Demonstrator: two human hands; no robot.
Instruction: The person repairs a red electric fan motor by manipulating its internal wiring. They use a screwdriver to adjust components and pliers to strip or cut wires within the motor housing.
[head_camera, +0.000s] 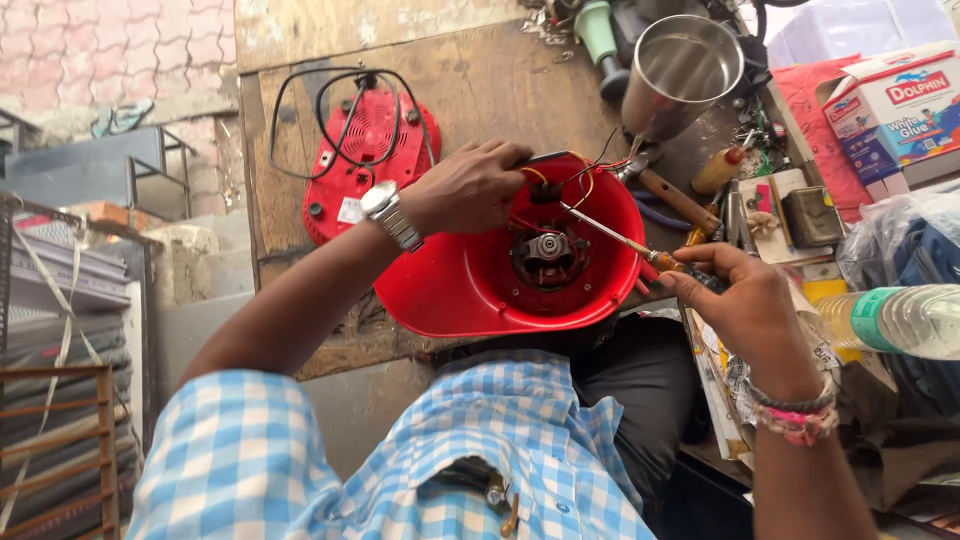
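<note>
My left hand (470, 187) grips the rim of the red mixer housing (470, 285) at the near edge of the scarred wooden worktop (490, 85). My right hand (740, 300) holds a screwdriver (612, 235) inside it. Tools clutter the right; brick paving (110, 45) lies beyond.

Bright, even daylight, soft shadows; glare on the steel jar (680, 70); focus sharp at centre, edges bent by a wide lens
</note>
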